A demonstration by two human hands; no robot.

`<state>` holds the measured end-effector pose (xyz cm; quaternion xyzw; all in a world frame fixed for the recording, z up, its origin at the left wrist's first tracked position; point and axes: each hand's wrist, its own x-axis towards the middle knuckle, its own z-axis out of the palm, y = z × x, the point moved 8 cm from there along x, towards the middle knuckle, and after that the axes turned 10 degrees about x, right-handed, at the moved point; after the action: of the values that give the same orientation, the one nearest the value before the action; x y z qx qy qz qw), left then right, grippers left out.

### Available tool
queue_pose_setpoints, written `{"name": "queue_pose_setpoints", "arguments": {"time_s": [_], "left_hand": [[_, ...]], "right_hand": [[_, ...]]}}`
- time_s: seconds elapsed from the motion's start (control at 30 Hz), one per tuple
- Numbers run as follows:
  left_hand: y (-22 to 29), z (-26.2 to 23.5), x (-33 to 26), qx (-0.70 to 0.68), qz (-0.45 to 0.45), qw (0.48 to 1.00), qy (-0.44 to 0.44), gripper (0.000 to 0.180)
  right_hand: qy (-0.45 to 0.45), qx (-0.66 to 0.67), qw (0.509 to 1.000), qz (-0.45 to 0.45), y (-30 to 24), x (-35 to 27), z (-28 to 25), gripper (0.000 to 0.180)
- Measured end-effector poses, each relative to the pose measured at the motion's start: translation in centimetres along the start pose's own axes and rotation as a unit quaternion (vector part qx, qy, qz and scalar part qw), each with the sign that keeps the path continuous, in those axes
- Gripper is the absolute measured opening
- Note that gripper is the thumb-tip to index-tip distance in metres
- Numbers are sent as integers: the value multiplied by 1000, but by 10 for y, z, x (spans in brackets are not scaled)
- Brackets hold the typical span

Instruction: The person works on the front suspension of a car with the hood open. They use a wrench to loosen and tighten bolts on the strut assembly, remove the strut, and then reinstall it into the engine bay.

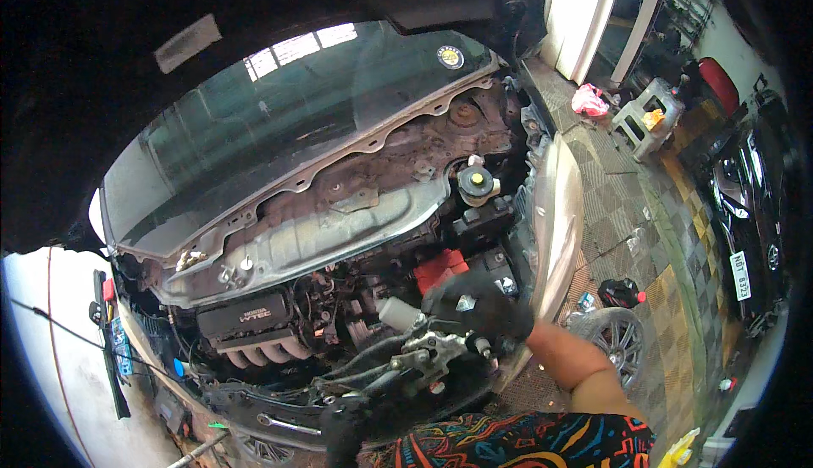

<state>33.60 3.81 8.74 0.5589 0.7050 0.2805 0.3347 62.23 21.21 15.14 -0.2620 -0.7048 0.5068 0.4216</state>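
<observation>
The right hand (pixel 487 309), in a dark glove, is reaching in from the lower right and hovering over or resting on a metal part with hoses (pixel 430 354) in the lower middle of the frame; its fingers are blending into the dark, so whether it is gripping cannot be told. A pale cylinder (pixel 398 315) is sticking out just left of that hand. The left hand (pixel 343 432), also dark-gloved, is showing at the bottom edge, near the hoses' lower left end; whether it is open or closed cannot be told. A silver wrench (pixel 290 426) is lying just left of it.

Behind the hands, a black engine cover (pixel 244 315) is sitting left of centre, and a red object (pixel 440 271) is lying near the middle. A round reservoir (pixel 476 184) is standing above and right of it. The windshield (pixel 288 121) is stretching across the upper left. On the floor at right, a wheel (pixel 625 351) is lying near a dark bottle (pixel 621 293), while a grey stool (pixel 650 116) is standing at upper right.
</observation>
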Motion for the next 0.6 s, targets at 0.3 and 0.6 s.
{"name": "queue_pose_setpoints", "arguments": {"time_s": [0.3, 0.6], "left_hand": [[-237, -28, -18, -262, -409, 860, 158, 20], [-272, -22, -24, -287, -466, 821, 162, 20]], "right_hand": [[429, -178, 884, 46, 94, 88, -255, 20], [89, -485, 870, -8, 100, 160, -211, 19]]}}
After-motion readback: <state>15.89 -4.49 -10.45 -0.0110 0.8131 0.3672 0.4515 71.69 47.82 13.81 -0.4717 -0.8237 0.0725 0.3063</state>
